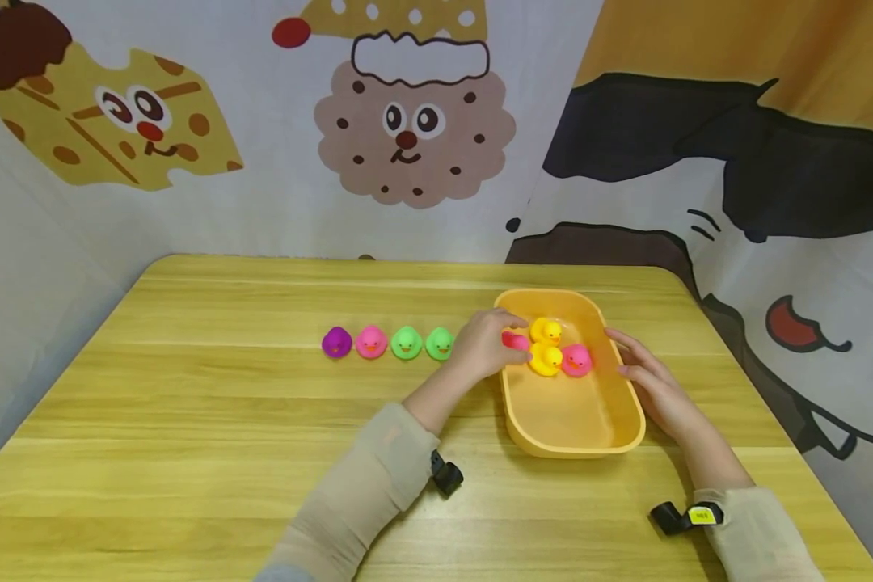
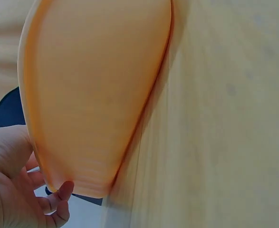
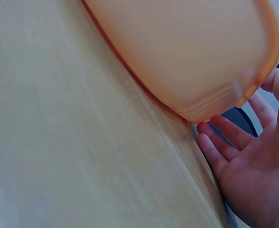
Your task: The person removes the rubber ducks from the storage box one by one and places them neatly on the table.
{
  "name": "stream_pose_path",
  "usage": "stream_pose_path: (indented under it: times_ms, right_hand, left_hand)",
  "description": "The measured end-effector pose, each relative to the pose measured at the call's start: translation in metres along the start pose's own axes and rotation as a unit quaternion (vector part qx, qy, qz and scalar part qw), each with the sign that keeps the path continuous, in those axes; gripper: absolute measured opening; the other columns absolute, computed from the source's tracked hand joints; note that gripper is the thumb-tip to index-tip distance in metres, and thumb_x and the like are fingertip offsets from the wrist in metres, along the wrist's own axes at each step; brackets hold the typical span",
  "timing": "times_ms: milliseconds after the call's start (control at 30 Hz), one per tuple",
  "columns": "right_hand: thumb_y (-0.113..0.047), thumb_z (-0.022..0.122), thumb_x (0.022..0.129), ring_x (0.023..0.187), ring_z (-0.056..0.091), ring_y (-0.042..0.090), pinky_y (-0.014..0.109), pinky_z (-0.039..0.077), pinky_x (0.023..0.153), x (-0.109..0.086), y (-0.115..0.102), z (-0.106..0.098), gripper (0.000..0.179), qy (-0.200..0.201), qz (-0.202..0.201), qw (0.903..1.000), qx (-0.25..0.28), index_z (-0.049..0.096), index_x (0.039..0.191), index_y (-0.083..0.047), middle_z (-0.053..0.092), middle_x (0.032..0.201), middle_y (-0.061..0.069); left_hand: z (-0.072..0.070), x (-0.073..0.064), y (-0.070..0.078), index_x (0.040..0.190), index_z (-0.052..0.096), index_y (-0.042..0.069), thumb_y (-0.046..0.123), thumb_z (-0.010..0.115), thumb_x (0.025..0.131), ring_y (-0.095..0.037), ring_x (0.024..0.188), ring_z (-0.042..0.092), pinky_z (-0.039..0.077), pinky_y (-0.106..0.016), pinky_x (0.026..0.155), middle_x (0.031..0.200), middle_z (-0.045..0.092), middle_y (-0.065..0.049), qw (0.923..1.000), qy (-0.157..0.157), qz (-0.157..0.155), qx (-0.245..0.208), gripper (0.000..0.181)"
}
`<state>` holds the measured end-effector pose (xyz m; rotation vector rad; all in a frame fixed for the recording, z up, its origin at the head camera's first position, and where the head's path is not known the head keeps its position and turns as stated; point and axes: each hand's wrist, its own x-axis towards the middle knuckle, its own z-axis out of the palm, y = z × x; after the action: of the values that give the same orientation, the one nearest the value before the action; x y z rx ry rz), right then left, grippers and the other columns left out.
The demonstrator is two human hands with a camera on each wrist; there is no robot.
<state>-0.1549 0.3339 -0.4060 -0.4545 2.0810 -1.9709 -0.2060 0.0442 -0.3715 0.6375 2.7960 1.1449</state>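
My left hand point(image 1: 482, 343) reaches over the left rim of an orange plastic tub point(image 1: 567, 416) and pinches a pink rubber duck point(image 1: 515, 341) between thumb and fingers. Beside it inside the tub sit two yellow ducks point(image 1: 546, 360) and another pink duck point(image 1: 576, 360). At the tub's right side, my right hand point(image 1: 658, 388) rests its fingertips on the rim. The right wrist view shows that hand's fingers point(image 3: 227, 130) loosely extended beside the tub's outer wall. In the left wrist view the tub wall point(image 2: 96, 95) hides the ducks.
Left of the tub, a row of ducks stands on the wooden table point(image 1: 225, 453): a purple duck point(image 1: 337, 343), a pink one point(image 1: 372, 343) and two green ducks point(image 1: 406, 343). A printed cartoon curtain point(image 1: 262, 218) hangs behind the table.
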Motion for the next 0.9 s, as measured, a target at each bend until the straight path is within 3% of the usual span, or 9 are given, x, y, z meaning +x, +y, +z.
stream_pose_path:
  times_ms: [533, 733, 900]
  right_hand:
    - [-0.005, 0.036, 0.101, 0.122, 0.046, 0.01, 0.025, 0.045, 0.092, 0.001, 0.002, 0.0, 0.052, 0.003, -0.007, 1.0, 0.006, 0.022, 0.152, -0.009, 0.033, 0.142, 0.004]
    - [-0.004, 0.035, 0.101, 0.122, 0.046, 0.01, 0.025, 0.045, 0.092, 0.001, 0.002, 0.0, 0.053, -0.001, -0.007, 0.9999, 0.01, 0.022, 0.152, -0.008, 0.033, 0.143, 0.005]
    - [-0.005, 0.035, 0.101, 0.122, 0.046, 0.01, 0.025, 0.045, 0.092, 0.001, 0.002, 0.0, 0.052, 0.0, -0.008, 0.9999, 0.01, 0.022, 0.152, -0.008, 0.033, 0.143, 0.005]
  left_hand:
    - [-0.001, 0.009, 0.006, 0.115, 0.07, 0.018, 0.015, 0.082, 0.073, -0.014, 0.094, 0.056, 0.045, -0.026, 0.075, 0.111, 0.065, 0.002, 0.9981, -0.033, -0.052, 0.013, 0.043]
    - [-0.002, 0.011, 0.009, 0.112, 0.072, 0.019, 0.015, 0.082, 0.075, -0.015, 0.098, 0.056, 0.045, -0.028, 0.079, 0.115, 0.065, 0.003, 0.9961, -0.044, -0.066, 0.038, 0.039]
    - [-0.002, 0.012, 0.009, 0.105, 0.074, 0.019, 0.015, 0.082, 0.075, -0.013, 0.092, 0.055, 0.045, -0.026, 0.076, 0.104, 0.066, 0.005, 0.9955, -0.051, -0.068, 0.042, 0.032]
